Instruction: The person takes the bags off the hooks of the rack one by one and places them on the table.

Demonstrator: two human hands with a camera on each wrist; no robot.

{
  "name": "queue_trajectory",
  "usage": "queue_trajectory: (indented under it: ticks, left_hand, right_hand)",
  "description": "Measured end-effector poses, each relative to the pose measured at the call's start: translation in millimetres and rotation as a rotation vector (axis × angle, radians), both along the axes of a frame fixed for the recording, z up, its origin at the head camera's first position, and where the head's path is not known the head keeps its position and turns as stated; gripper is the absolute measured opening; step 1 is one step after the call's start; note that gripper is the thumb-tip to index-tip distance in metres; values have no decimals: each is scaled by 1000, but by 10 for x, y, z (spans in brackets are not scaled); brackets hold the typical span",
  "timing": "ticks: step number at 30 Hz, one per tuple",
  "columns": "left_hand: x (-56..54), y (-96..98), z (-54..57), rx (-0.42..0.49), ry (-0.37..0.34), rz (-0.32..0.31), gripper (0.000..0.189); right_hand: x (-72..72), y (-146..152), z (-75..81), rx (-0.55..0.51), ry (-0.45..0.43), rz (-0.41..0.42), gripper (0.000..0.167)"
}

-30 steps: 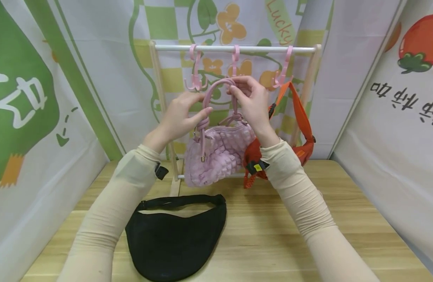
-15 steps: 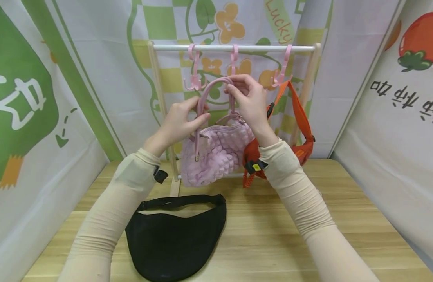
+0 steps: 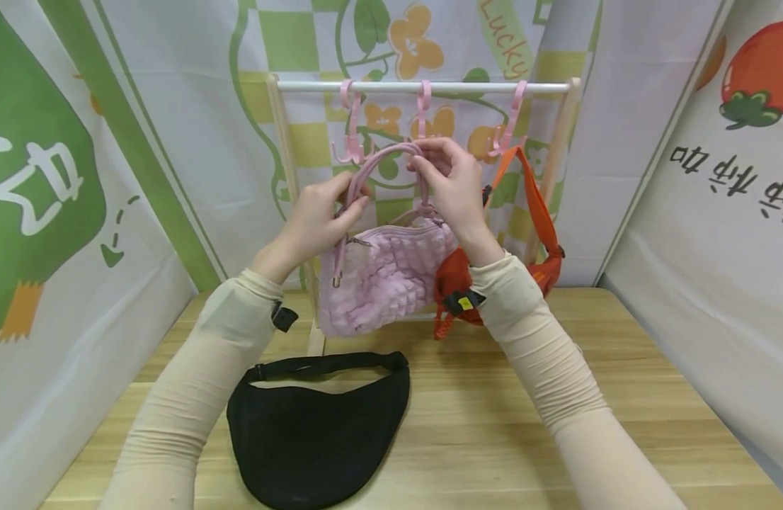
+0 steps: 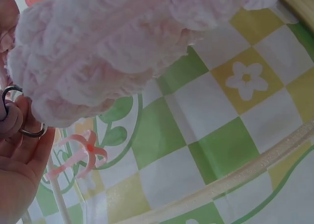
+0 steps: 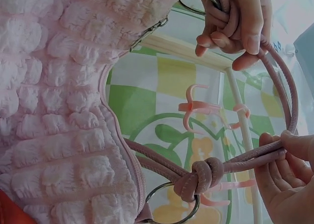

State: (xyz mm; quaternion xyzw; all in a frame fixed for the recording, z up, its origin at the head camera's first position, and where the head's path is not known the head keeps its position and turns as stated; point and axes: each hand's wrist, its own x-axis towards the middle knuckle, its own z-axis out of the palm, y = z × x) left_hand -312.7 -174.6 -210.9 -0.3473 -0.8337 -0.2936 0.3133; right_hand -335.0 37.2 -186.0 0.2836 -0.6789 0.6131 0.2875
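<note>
A pink puffy handbag [image 3: 385, 276] hangs in the air before the rack, lifted by its knotted cord handle [image 3: 384, 150]. My right hand [image 3: 452, 185] pinches the handle near its top right, thumb against fingers, as the right wrist view also shows. On the other side my left hand [image 3: 315, 218] holds the handle's left end by the knot and metal ring; in the right wrist view the left hand's fingers [image 5: 252, 22] curl round that knot. Behind the handle, pink hooks [image 3: 351, 145] hang from the rack's bar. The bag's fabric [image 4: 98, 47] fills the top of the left wrist view.
A wooden rack with a white bar [image 3: 468, 88] stands at the back. An orange bag [image 3: 541, 212] hangs from its right hook, partly behind my right wrist. A black waist bag [image 3: 318, 439] lies on the wooden table [image 3: 493, 425] in front. Printed cloth walls surround the table.
My left hand has moved left and slightly down, drawing the handle wider and swinging the pink handbag a little left. My right hand keeps its pinch, nearly still. The orange bag has shifted slightly left.
</note>
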Motion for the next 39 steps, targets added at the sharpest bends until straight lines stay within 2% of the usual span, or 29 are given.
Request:
queue_trajectory:
  ticks: [4, 9, 16, 20, 28, 34, 39]
  left_hand:
    - [6, -18, -3, 3, 18, -1, 13]
    - [15, -54, 1, 28, -2, -7, 13]
    - [48, -100, 40, 25, 11, 39, 15]
    - [55, -124, 40, 16, 17, 45, 15]
    - [65, -175, 20, 18, 30, 40, 16]
    - [75, -202, 45, 29, 66, 63, 16]
    - [73, -235, 56, 21, 65, 70, 17]
  right_hand:
    - [-22, 11, -33, 24, 0, -15, 23]
    - [-18, 19, -46, 51, -26, -15, 24]
    - [226, -7, 40, 105, -79, -12, 25]
    - [265, -6, 40, 148, -92, -17, 25]
    - [244, 5, -11, 164, -101, 17, 25]
    - [239, 7, -24, 166, -100, 45, 25]
    - [44, 15, -142, 167, -76, 80, 26]
